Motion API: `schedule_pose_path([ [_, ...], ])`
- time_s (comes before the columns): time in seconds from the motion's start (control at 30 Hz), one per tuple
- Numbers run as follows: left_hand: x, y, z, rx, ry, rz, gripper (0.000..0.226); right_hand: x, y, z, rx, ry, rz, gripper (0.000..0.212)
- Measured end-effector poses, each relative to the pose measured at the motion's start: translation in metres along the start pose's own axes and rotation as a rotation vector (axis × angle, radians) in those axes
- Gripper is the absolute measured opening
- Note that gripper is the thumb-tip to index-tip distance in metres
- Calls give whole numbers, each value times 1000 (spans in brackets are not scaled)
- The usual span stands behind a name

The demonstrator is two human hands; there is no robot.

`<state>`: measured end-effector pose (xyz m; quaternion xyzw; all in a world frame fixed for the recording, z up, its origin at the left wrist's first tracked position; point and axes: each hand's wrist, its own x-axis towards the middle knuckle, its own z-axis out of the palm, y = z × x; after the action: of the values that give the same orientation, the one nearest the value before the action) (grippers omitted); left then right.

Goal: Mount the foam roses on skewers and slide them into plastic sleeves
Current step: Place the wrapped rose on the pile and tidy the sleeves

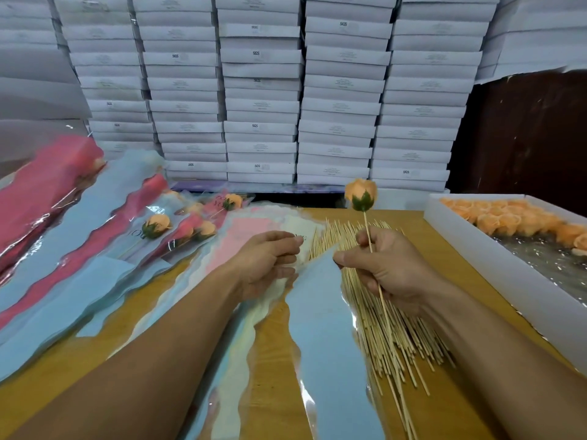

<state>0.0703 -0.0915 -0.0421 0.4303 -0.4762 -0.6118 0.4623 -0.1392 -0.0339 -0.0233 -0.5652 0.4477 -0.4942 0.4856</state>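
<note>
My right hand (pixel 386 268) grips a thin wooden skewer (pixel 367 227) that carries an orange foam rose (pixel 361 193) with a green calyx, held upright above the table. My left hand (pixel 270 262) rests with curled fingers on a stack of empty plastic sleeves (pixel 320 312), pinching the top edge of the blue one. A loose heap of bare skewers (pixel 390 331) lies under and in front of my right hand. Finished sleeved roses (pixel 158 225) lie in a fan at the left.
A white tray (pixel 476 249) at the right holds several loose orange roses (pixel 508 220). Stacks of white boxes (pixel 263 90) form a wall behind the wooden table (pixel 279 392). Pink and blue sleeves cover the table's left side.
</note>
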Motion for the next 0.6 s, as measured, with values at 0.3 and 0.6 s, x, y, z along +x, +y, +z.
schedule_pose_path([
  [0.3,-15,9,-10,-242,-386,-262,45,-1,-6,-2,142,-22,-111,40],
  [0.6,-5,10,-26,-208,-5,9,52,-2,-5,-4,-55,-11,113,39],
])
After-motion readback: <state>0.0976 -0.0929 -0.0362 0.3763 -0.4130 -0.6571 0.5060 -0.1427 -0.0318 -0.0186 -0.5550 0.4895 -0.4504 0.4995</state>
